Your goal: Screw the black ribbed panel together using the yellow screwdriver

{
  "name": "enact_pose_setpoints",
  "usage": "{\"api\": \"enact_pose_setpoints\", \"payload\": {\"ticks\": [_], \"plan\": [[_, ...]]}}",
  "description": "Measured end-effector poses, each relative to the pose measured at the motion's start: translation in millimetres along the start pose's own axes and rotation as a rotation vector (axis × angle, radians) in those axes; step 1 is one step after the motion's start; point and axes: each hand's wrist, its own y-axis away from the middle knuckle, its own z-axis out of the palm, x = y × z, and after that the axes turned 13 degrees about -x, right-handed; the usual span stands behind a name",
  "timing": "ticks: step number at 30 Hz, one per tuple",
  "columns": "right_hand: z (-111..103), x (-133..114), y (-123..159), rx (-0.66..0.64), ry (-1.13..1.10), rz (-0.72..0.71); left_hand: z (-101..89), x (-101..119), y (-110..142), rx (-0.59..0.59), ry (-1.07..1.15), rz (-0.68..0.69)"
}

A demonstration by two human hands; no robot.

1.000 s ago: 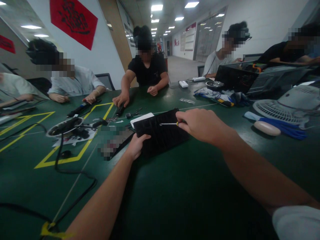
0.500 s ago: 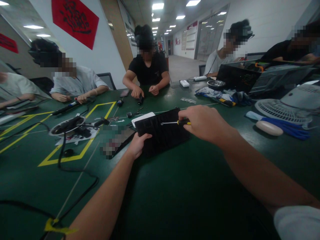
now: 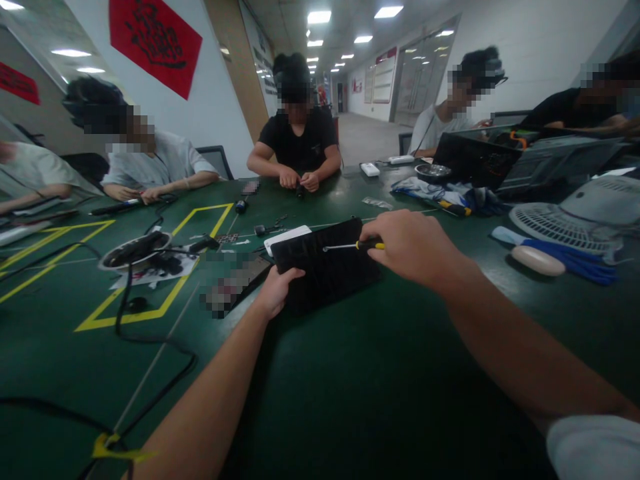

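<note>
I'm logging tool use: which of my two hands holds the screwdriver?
The right hand, gripping the yellow-and-black screwdriver; the left hand instead holds the black panel by its edge.

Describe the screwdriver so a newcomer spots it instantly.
On the green table, find the dark panel gripped by the left hand. The screwdriver points across it from the right hand. Its slim, bright shaft and yellow-and-black handle set it apart from the panel and white slab behind.

One screwdriver (image 3: 347, 247), one black panel (image 3: 333, 277), two red signs (image 3: 155, 47)
</note>
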Motion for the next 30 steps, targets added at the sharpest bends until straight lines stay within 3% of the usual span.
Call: {"api": "enact_pose_setpoints", "payload": {"ticks": [30], "plan": [[-3.1,0.8,-0.8,-0.018,-0.036,0.004,0.6,2.2,2.8,-0.010,0.011,-0.010]]}}
